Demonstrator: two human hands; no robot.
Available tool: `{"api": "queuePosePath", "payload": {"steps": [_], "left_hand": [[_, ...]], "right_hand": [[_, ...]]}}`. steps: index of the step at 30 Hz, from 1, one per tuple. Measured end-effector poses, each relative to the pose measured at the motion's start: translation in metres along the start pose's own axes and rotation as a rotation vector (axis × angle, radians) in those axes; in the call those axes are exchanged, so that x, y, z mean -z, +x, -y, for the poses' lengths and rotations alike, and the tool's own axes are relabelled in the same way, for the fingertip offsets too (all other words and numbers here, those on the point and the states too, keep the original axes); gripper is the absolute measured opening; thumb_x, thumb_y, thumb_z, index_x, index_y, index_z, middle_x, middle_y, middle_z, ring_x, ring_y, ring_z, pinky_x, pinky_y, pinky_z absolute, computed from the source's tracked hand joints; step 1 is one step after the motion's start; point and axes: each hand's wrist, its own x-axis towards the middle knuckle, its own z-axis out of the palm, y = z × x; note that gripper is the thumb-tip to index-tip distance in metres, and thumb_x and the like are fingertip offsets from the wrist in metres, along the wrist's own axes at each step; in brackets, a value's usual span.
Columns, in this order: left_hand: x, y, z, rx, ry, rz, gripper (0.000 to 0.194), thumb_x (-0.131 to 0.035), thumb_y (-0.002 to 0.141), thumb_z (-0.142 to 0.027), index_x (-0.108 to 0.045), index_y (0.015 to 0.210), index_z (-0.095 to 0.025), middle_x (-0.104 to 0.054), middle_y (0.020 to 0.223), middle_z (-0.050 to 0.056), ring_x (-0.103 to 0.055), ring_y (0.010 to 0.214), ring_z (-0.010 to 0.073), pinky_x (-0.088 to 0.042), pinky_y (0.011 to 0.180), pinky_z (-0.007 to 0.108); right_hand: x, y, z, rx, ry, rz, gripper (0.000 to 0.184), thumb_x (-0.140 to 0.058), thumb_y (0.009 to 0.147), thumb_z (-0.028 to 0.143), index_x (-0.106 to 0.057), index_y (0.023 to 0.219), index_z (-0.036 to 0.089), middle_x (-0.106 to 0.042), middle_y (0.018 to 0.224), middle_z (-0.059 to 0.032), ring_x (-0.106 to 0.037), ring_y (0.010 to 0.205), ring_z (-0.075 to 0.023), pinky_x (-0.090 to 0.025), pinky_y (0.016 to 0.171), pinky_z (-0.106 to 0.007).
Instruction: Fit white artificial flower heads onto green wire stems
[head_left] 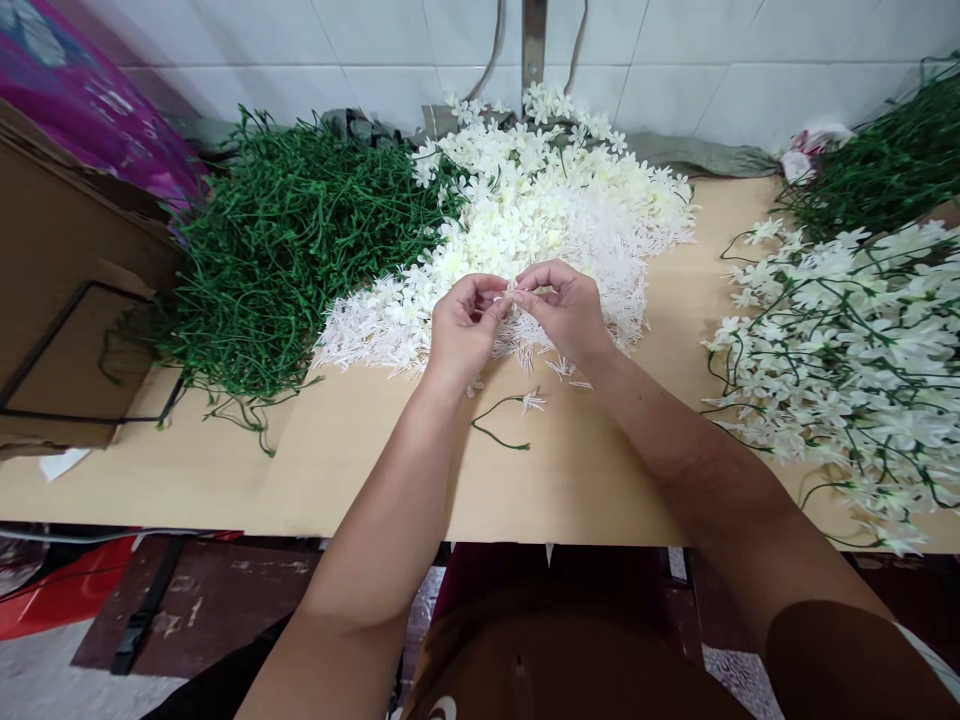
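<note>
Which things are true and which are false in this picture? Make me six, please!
1. The left hand and right hand are close together. True.
2. The left hand holds scissors. False: both hands' fingers pinch a small pale piece.
3. A loose green stem lies on the table. True.
4. The wall is red brick. False: it has pale tiles.
5. White flowers with green stems are heaped at the right. True.
6. The middle heap is blue. False: the middle heap is whitish.
</note>
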Motion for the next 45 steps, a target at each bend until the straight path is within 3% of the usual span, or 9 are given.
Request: {"api": "queuePosePath", "payload": {"steps": [4,10,16,20,25,28,32,39,45], "left_hand": [[0.001,0.0,-0.001,-0.013,0.001,0.005,0.02,-0.076,0.073,-0.027,-0.063,0.086,-0.019,-0.062,0.072,-0.001,-0.057,0.063,0.0089,-0.048,0.062,0.022],[0.0,-0.001,-0.002,-0.022,0.018,0.015,0.025,-0.077,0.071,-0.035,-0.064,0.085,-0.02,-0.065,0.075,0.0,-0.058,0.065,0.0095,-0.049,0.062,0.023],[-0.001,-0.004,-0.011,-0.036,0.078,0.046,0.024,-0.077,0.072,-0.036,-0.066,0.087,-0.02,-0.067,0.078,0.001,-0.061,0.069,0.011,-0.049,0.064,0.024],[0.003,-0.001,-0.012,-0.013,0.011,0.011,0.024,-0.074,0.075,-0.036,-0.066,0.091,-0.02,-0.066,0.078,0.001,-0.062,0.068,0.0097,-0.051,0.066,0.024],[0.004,0.0,-0.01,0.034,-0.008,-0.012,0.021,-0.075,0.074,-0.036,-0.067,0.082,-0.018,-0.068,0.075,0.001,-0.061,0.064,0.0096,-0.051,0.063,0.024],[0.0,-0.002,-0.009,0.022,-0.035,0.025,0.023,-0.077,0.072,-0.037,-0.067,0.081,-0.018,-0.068,0.073,0.001,-0.06,0.063,0.0096,-0.051,0.061,0.024],[-0.003,-0.004,-0.011,0.036,-0.056,0.013,0.023,-0.077,0.072,-0.035,-0.065,0.078,-0.017,-0.066,0.07,0.0,-0.059,0.062,0.0088,-0.049,0.061,0.023],[0.0,-0.003,-0.014,0.029,-0.041,0.016,0.026,-0.075,0.074,-0.038,-0.06,0.074,-0.017,-0.061,0.067,-0.001,-0.056,0.06,0.0086,-0.046,0.057,0.023],[0.006,0.0,-0.021,0.021,0.018,0.004,0.026,-0.072,0.077,-0.039,-0.057,0.072,-0.019,-0.058,0.064,-0.002,-0.054,0.059,0.0083,-0.045,0.058,0.023]], "right_hand": [[0.0,0.001,0.0,-0.093,0.03,-0.033,0.015,-0.075,0.065,0.024,-0.062,0.067,0.017,-0.064,0.079,-0.0005,-0.059,0.074,-0.011,-0.051,0.067,-0.028],[-0.002,0.0,0.002,-0.199,0.187,0.049,0.022,-0.08,0.061,0.025,-0.06,0.063,0.016,-0.064,0.077,-0.0012,-0.061,0.079,-0.0128,-0.054,0.077,-0.033],[0.001,0.004,0.005,-0.231,0.089,0.09,0.027,-0.081,0.064,0.023,-0.055,0.064,0.017,-0.058,0.064,0.0024,-0.053,0.057,-0.008,-0.051,0.061,-0.028],[0.006,0.007,0.003,-0.234,0.153,0.079,0.027,-0.079,0.067,0.027,-0.053,0.067,0.018,-0.058,0.067,0.0027,-0.055,0.06,-0.0074,-0.054,0.064,-0.027],[0.009,0.006,0.001,-0.291,0.309,0.119,0.042,-0.086,0.054,0.039,-0.052,0.069,0.02,-0.059,0.067,0.0043,-0.057,0.062,-0.0077,-0.056,0.066,-0.028],[0.008,0.005,0.0,-0.279,0.36,0.138,0.049,-0.088,0.049,0.045,-0.05,0.069,0.021,-0.06,0.066,0.0052,-0.057,0.06,-0.0072,-0.055,0.065,-0.027],[0.006,0.003,-0.001,-0.237,0.334,0.157,0.048,-0.085,0.056,0.047,-0.047,0.071,0.021,-0.058,0.068,0.0051,-0.057,0.062,-0.0073,-0.053,0.066,-0.027],[0.002,0.003,0.004,-0.289,0.265,0.185,0.052,-0.084,0.053,0.052,-0.052,0.08,0.021,-0.053,0.068,0.0055,-0.053,0.059,-0.0071,-0.05,0.06,-0.025],[0.01,0.002,0.034,-0.11,0.023,0.285,0.041,-0.076,0.068,0.053,-0.052,0.07,0.02,-0.053,0.064,0.0038,-0.05,0.061,-0.0084,-0.046,0.06,-0.025]]}}
